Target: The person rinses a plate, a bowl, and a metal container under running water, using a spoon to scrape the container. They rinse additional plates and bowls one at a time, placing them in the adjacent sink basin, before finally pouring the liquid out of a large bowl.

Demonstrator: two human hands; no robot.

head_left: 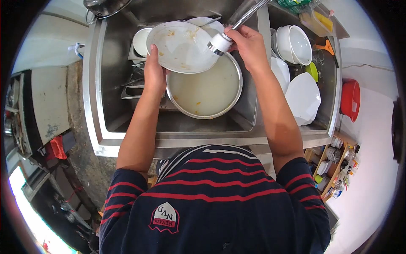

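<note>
My left hand grips the left rim of a white plate with yellowish food bits on it, tilted above a round metal basin. Cloudy water with a few orange scraps fills the basin. In my right hand is the white and chrome spray head of a flexible metal hose, close to the plate's right edge. Whether water comes out of it I cannot tell.
Left of the basin, a white bowl and metal trays lie in the sink. The right compartment holds white bowls, a white plate, a green cup and an orange-handled utensil. A dark pot stands at the back left.
</note>
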